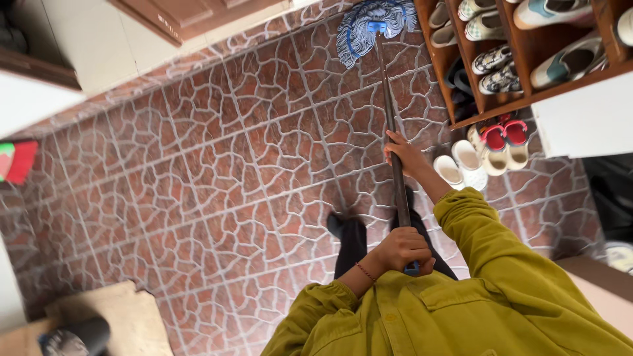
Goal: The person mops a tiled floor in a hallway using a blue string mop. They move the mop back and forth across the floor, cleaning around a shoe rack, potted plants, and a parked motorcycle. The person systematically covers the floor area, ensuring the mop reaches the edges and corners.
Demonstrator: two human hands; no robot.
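I hold a mop by its dark handle (390, 112) with both hands. My right hand (403, 155) grips the handle about halfway down. My left hand (403, 250) is closed around the top end near my chest, with a red thread band on the wrist. The blue and white string mop head (370, 26) rests on the reddish stone-pattern tile floor (217, 165), close to the wall and beside the shoe rack. My sleeves are olive yellow. My dark trouser legs show below the handle.
A wooden shoe rack (527, 53) with several pairs of shoes stands at the upper right. White slippers (461, 165) and red-strapped sandals (504, 135) lie on the floor beside it. A white cabinet base (99, 46) runs along the top left. A tan mat (125, 316) lies lower left.
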